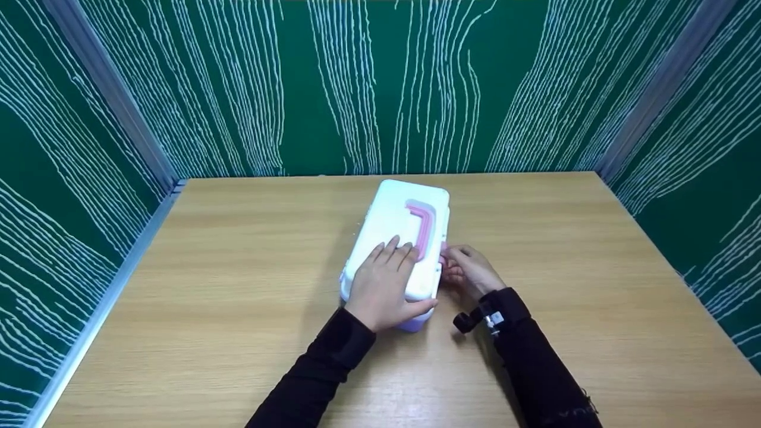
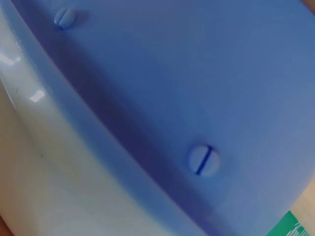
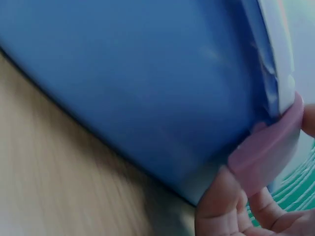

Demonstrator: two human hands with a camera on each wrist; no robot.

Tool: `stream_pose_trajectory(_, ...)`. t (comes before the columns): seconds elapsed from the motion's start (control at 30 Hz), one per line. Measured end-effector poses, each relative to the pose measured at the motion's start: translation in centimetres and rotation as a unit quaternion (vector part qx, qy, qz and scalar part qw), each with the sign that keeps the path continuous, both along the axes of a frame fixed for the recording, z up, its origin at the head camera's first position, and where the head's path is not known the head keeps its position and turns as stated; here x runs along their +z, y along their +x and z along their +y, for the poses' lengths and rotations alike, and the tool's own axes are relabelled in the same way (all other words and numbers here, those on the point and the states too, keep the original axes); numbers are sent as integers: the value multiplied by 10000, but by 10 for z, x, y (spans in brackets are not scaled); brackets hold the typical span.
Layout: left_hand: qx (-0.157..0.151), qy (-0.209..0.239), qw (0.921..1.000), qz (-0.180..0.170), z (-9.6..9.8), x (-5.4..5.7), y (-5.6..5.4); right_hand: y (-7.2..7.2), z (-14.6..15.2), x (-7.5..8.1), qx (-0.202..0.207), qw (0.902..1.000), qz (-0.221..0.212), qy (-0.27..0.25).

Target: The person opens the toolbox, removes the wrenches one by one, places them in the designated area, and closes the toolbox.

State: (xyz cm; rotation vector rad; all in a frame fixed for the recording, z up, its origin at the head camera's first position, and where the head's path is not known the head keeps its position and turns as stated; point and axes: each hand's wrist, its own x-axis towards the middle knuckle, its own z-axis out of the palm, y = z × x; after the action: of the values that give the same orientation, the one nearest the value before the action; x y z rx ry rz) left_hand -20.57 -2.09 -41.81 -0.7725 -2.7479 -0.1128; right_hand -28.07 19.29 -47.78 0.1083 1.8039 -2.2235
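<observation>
A storage box with a white lid (image 1: 380, 220) and a bluish-purple body (image 1: 414, 324) stands on the table, slightly slanted. A pink carry handle (image 1: 423, 229) lies folded in a recess of the lid. My left hand (image 1: 383, 285) rests on the near part of the lid, fingers extended and thumb toward the right edge. At the box's right side my right hand (image 1: 469, 270) grips a pink latch (image 3: 268, 147), with fingers at both its upper and lower ends. The left wrist view shows the blue body (image 2: 147, 73) with two slotted round studs; the left hand is hidden there.
The wooden table (image 1: 238, 249) runs around the box on every side. Green walls (image 1: 517, 89) with white wavy lines stand behind it and at both sides, joined by grey corner posts (image 1: 113, 83). A small black device (image 1: 469, 321) sticks out from the right wrist.
</observation>
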Motion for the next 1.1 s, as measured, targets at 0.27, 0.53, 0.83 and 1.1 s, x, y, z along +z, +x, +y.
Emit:
stream_pose_trajectory(0.27,-10,11,10000,-73,1,-1,0,8,0,19,-134,9938,114,1101)
stream_pose_trajectory(0.53,-35,55,9999,90,-1,-1,1,6,11,23,94,9888,203,1476)
stream_pose_trajectory(0.83,50,-22,9999,-114,-1,1,0,-5,32,10,499,9971,452,367)
stream_pose_trajectory(1.1,48,-40,9998,-171,1,2,0,17,27,40,352,9959,443,704)
